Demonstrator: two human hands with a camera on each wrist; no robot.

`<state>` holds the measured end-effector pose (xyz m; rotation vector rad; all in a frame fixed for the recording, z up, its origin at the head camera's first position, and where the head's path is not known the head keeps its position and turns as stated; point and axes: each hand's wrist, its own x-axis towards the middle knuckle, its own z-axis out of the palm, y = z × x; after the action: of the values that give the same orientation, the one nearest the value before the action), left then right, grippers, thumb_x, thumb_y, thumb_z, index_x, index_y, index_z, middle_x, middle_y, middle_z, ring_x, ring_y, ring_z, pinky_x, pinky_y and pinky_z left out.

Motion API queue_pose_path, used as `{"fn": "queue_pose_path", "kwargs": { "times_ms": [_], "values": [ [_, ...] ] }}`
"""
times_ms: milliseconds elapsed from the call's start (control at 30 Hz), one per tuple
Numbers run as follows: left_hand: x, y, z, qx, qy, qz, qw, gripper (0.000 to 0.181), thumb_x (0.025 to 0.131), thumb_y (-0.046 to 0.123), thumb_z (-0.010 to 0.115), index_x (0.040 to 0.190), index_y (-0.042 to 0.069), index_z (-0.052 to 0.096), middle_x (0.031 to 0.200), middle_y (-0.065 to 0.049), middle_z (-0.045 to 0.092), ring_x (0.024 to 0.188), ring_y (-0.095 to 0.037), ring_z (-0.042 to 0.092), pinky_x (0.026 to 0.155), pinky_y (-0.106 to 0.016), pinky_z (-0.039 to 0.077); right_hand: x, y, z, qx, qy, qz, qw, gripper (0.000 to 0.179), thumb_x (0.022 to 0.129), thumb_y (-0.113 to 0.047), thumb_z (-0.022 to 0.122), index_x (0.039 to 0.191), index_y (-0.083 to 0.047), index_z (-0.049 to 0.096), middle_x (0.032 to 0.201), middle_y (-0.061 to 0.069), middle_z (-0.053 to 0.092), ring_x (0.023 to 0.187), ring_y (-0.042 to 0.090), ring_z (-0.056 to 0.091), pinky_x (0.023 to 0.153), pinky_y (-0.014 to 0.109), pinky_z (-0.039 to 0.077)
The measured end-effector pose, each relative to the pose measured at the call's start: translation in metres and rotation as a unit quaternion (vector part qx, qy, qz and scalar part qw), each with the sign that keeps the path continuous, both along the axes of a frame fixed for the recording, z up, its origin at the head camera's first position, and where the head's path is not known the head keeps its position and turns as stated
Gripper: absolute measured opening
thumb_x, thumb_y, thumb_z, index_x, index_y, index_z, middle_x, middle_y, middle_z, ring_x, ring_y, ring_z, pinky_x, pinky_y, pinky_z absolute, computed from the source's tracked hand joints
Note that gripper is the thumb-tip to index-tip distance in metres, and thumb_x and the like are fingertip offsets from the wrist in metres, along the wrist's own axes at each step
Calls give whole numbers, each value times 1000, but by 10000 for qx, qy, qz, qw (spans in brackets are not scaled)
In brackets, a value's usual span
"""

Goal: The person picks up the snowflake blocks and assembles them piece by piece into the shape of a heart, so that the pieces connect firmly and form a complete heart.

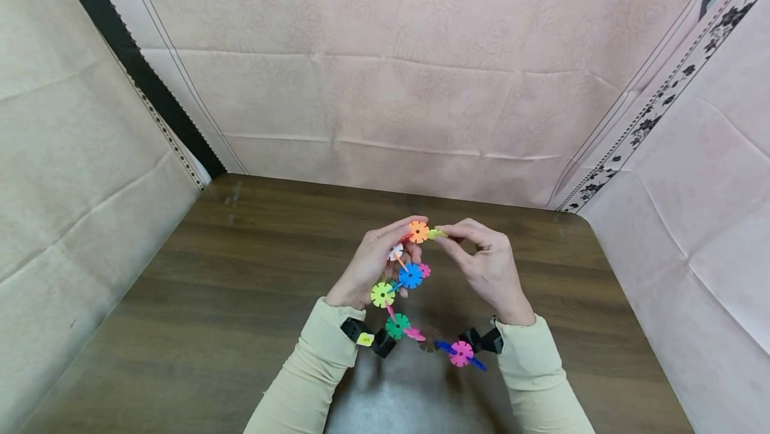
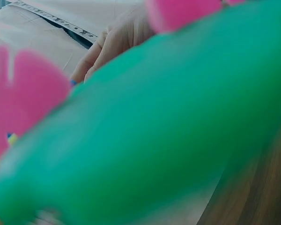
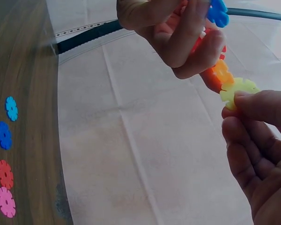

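My left hand (image 1: 374,261) holds a chain of slotted, flower-shaped plastic discs near its upper end. There an orange disc (image 1: 418,231) sits at its fingertips, beside a red disc (image 1: 406,238). Between thumb and fingers, my right hand (image 1: 484,261) pinches a yellow-green disc (image 3: 239,91), which meets the orange one edge to edge. Below, the chain continues with a white disc (image 1: 396,252), a blue disc (image 1: 411,276), a yellow disc (image 1: 382,295) and a green disc (image 1: 398,326). Blurred and close, the green disc (image 2: 145,126) covers much of the left wrist view.
A pink disc (image 1: 461,354) with blue discs on both sides appears near the right wrist. In the right wrist view, several discs, among them a red disc (image 3: 5,174), lie on the brown wooden table (image 1: 240,287). Pale cloth (image 1: 385,99) hangs behind the table's far edge.
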<state>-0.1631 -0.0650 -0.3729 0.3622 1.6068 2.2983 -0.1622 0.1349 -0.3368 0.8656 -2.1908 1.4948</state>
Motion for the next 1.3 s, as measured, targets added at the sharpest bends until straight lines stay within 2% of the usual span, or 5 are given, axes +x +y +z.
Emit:
{"fn": "queue_pose_path", "kwargs": {
  "times_ms": [167,400,733,1067,1300],
  "values": [
    [0,2,0,-12,1,-5,10000,36,103,35,46,135,21,57,81,-10,59,58,-17,62,47,-33,54,-7,4,-9,-73,-2,153,9999,17,82,0,75,98,-4,76,87,4,71,80,16,65,67,23,50],
    [1,3,1,-157,165,77,9997,37,103,37,47,135,22,57,81,-11,59,57,-17,61,46,-34,54,-19,11,-27,-78,132,168,9997,19,82,-8,78,100,-16,78,88,-6,71,78,15,65,64,24,52],
    [0,5,1,-80,250,11,9997,38,102,38,47,135,20,57,80,-11,58,55,-17,59,45,-35,54,-19,14,-23,-11,131,214,9997,20,83,-9,77,101,-17,78,87,-4,71,77,15,65,63,24,51],
    [3,8,2,-596,379,239,9972,36,103,38,47,133,24,59,80,-11,59,55,-19,55,45,-33,52,-19,17,-21,417,289,339,9981,19,83,-6,76,101,-13,77,85,0,70,71,10,61,60,21,48],
    [2,8,3,-283,301,43,9991,36,103,37,47,135,23,57,82,-12,58,56,-18,58,46,-33,53,-19,15,-24,167,221,297,9992,21,83,-7,76,103,-14,77,88,1,72,76,13,65,64,24,53]
  ]
}}
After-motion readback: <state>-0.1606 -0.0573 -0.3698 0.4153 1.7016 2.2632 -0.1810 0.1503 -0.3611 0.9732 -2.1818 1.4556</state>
